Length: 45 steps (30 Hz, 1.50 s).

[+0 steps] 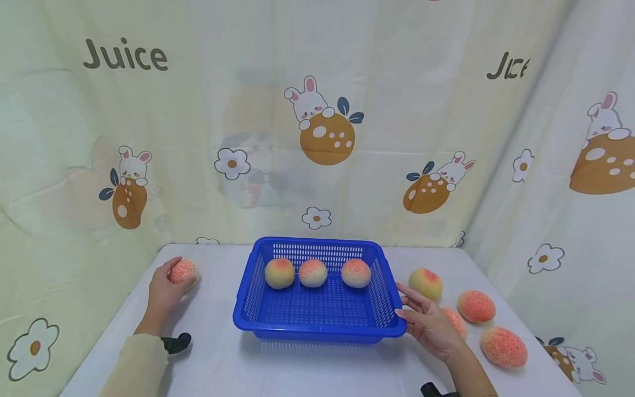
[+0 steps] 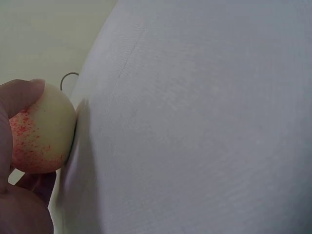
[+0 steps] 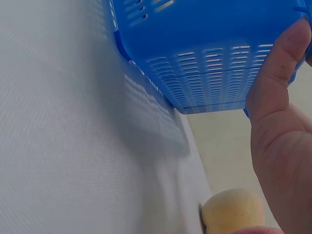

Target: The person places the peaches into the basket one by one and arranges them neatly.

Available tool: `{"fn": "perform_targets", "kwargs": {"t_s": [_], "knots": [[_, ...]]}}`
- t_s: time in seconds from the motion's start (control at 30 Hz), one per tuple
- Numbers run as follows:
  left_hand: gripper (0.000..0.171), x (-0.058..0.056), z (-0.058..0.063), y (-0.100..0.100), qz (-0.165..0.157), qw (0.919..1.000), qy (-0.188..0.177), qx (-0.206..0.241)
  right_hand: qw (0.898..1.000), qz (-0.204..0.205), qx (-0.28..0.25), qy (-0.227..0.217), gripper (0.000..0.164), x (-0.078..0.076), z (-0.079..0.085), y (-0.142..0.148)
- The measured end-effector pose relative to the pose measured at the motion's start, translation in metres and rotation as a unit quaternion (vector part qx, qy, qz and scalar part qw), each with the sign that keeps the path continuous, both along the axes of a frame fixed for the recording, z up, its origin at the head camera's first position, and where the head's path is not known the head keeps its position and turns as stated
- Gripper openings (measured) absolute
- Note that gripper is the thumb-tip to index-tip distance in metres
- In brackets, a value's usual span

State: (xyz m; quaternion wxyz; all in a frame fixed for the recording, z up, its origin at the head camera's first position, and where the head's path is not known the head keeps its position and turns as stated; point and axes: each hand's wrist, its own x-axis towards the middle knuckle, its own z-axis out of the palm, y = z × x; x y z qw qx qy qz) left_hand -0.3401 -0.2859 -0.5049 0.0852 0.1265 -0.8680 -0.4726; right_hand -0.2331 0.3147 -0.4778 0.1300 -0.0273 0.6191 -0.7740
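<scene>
At the left side of the table, my left hand holds a speckled pink peach. The left wrist view shows the thumb on top of this peach and fingers beneath it, the peach touching or very near the white surface. My right hand grips the right rim of a blue plastic basket, its thumb at the rim in the right wrist view. Three peaches stand in a row inside the basket: a yellowish one, a pale pink one and another pink one.
Right of the basket lie several peaches: a yellow one, a red one, a larger red one, and one partly behind my right hand. A patterned curtain hangs behind the white table.
</scene>
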Motion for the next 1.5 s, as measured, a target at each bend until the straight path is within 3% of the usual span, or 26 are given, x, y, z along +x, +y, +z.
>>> {"fn": "perform_targets", "kwargs": {"t_s": [0.77,1.5], "knots": [[0.079,0.031,0.003,0.017,-0.043,0.9989,0.017,-0.011,1.0,0.016,-0.009,0.012,0.074,0.001,0.002,-0.001],[0.074,0.062,0.016,0.048,-0.036,0.9973,0.061,-0.018,1.0,0.004,-0.003,0.0,0.076,0.0,0.001,0.0]]}}
